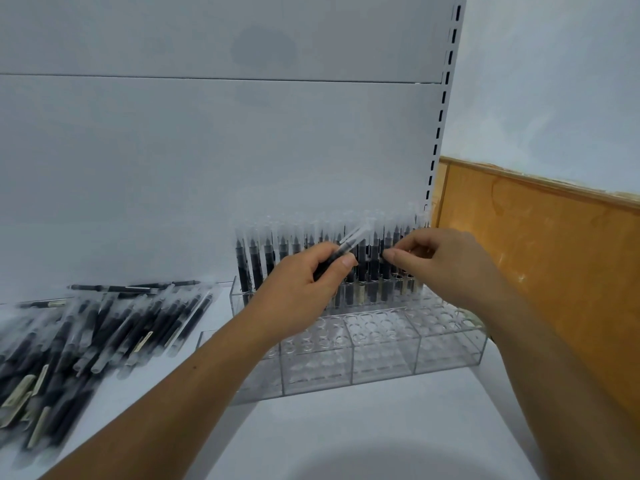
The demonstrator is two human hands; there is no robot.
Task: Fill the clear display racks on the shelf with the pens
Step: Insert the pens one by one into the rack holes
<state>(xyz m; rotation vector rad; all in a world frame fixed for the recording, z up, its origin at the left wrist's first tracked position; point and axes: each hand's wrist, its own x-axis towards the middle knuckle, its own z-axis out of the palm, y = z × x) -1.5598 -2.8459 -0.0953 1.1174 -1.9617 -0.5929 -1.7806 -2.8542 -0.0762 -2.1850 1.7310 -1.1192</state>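
Observation:
A clear stepped display rack [381, 344] stands on the white shelf [346, 427]. Its back rows hold several upright black pens with clear caps [256, 261]; the front holes stand bare. My left hand [304, 289] grips one black pen [349, 244], cap tilted up to the right, in front of the standing pens. My right hand [443, 265] is beside it with its fingers curled and its fingertips at the standing pens; whether it pinches one I cannot make out.
A loose heap of black pens [86, 337] lies on the shelf at the left. The white back panel rises behind, with a slotted upright [440, 133] at its right edge. An orange wooden panel [554, 271] stands to the right.

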